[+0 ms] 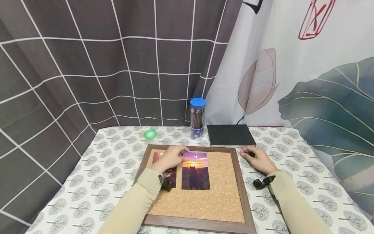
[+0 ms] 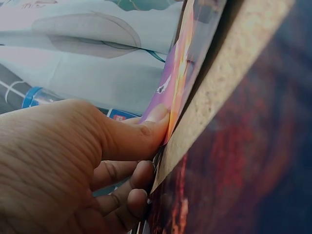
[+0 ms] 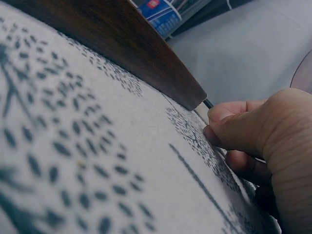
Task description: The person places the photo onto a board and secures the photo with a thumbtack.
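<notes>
A photo of a horse at sunset (image 1: 195, 175) lies over the framed cork board (image 1: 216, 203), a pale spot near its top edge, too small to make out. My left hand (image 1: 172, 157) pinches its upper left corner; in the left wrist view the thumb (image 2: 141, 134) presses the purple edge, the other fingers curled below. Partly under my left wrist is a second, dark reddish photo (image 1: 172, 177) on the cork. My right hand (image 1: 258, 159) rests on the tablecloth beside the board's right edge. Its fingers (image 3: 239, 122) are loosely curled, with nothing visible between them.
Behind the board stands a clear jar of pencils (image 1: 197, 118) with a blue lid. To its right lies a flat black pad (image 1: 230, 135) with a cable; a green tape roll (image 1: 150, 134) is at the back left. Curtains hang behind the tree-patterned tablecloth (image 1: 96, 175).
</notes>
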`<state>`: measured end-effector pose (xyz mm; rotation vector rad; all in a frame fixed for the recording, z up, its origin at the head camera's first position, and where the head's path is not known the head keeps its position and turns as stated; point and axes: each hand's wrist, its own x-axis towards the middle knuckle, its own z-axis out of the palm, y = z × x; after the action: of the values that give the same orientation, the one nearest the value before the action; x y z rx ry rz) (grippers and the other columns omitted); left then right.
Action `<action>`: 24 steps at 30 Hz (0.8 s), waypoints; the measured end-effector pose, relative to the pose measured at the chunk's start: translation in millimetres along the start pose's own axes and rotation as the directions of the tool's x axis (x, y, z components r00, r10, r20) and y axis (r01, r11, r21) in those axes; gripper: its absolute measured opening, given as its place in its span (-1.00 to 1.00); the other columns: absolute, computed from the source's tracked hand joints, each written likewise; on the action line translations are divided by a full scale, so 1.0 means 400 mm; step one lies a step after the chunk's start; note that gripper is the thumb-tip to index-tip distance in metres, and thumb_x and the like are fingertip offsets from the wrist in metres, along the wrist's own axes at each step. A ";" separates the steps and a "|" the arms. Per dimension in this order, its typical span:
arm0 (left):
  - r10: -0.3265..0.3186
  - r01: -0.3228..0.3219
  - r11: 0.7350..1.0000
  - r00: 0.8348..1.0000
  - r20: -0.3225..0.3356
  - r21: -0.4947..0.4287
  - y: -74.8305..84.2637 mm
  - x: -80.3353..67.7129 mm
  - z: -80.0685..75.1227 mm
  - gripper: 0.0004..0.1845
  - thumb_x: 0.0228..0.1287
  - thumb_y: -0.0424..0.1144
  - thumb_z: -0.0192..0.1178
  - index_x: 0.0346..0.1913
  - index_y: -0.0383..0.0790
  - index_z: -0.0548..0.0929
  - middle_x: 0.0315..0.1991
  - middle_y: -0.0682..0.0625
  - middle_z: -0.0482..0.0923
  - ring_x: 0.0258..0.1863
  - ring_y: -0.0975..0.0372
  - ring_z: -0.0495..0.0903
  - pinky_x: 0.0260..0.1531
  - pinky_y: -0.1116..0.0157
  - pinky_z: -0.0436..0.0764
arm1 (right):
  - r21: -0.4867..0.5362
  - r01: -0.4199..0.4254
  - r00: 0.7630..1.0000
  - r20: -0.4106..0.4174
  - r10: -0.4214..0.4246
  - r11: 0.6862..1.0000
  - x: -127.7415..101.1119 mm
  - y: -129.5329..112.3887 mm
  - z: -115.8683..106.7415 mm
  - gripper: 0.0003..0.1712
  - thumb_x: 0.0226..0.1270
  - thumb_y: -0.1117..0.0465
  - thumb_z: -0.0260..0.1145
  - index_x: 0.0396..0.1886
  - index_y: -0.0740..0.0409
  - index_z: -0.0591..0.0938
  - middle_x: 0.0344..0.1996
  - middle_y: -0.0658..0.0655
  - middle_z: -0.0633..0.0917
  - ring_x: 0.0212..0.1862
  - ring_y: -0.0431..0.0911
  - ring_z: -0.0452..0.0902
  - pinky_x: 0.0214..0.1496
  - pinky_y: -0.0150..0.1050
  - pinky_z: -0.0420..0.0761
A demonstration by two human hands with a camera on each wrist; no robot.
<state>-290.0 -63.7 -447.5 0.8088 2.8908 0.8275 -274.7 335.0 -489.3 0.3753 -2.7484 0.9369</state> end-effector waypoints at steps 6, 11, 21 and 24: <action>0.001 -0.001 1.000 1.000 -0.008 -0.002 -0.002 0.001 0.001 -0.72 0.17 -0.28 0.32 -0.03 -0.05 0.66 -0.26 0.05 0.65 -0.29 0.27 0.54 -0.19 0.27 0.55 | 0.002 0.003 1.000 -0.002 -0.003 1.000 0.001 -0.001 0.000 -0.86 0.37 -0.06 0.23 -0.21 -0.19 0.64 -0.32 -0.10 0.69 -0.34 -0.23 0.46 -0.30 -0.35 0.42; 0.006 -0.006 1.000 1.000 0.000 -0.011 -0.006 0.005 -0.001 -0.72 0.17 -0.20 0.35 -0.03 -0.05 0.66 -0.23 0.06 0.64 -0.25 0.27 0.56 -0.18 0.30 0.55 | 0.003 -0.010 1.000 -0.003 0.010 1.000 0.004 0.001 -0.001 -0.84 0.37 -0.08 0.23 -0.22 -0.19 0.64 -0.33 -0.10 0.69 -0.35 -0.22 0.46 -0.31 -0.35 0.42; 0.007 -0.007 1.000 1.000 -0.007 -0.010 -0.007 0.005 0.000 -0.75 0.13 -0.18 0.38 -0.10 -0.06 0.69 -0.24 0.03 0.55 -0.24 0.25 0.49 -0.16 0.29 0.51 | -0.003 0.015 1.000 0.001 -0.015 1.000 0.000 0.003 0.001 -0.83 0.37 -0.13 0.20 -0.21 -0.23 0.63 -0.32 -0.12 0.68 -0.35 -0.22 0.46 -0.32 -0.36 0.43; 0.005 -0.005 1.000 1.000 -0.007 -0.012 -0.005 0.005 0.001 -0.76 0.14 -0.18 0.37 -0.11 -0.07 0.69 -0.24 0.02 0.55 -0.24 0.25 0.50 -0.16 0.29 0.51 | 0.005 0.009 1.000 0.006 -0.009 1.000 0.001 0.004 -0.001 -0.82 0.36 -0.14 0.21 -0.21 -0.24 0.63 -0.31 -0.12 0.68 -0.36 -0.22 0.47 -0.33 -0.36 0.44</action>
<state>-292.6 -64.2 -448.7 0.8145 2.8880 0.8498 -275.8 336.4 -489.9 0.3921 -2.7478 0.9415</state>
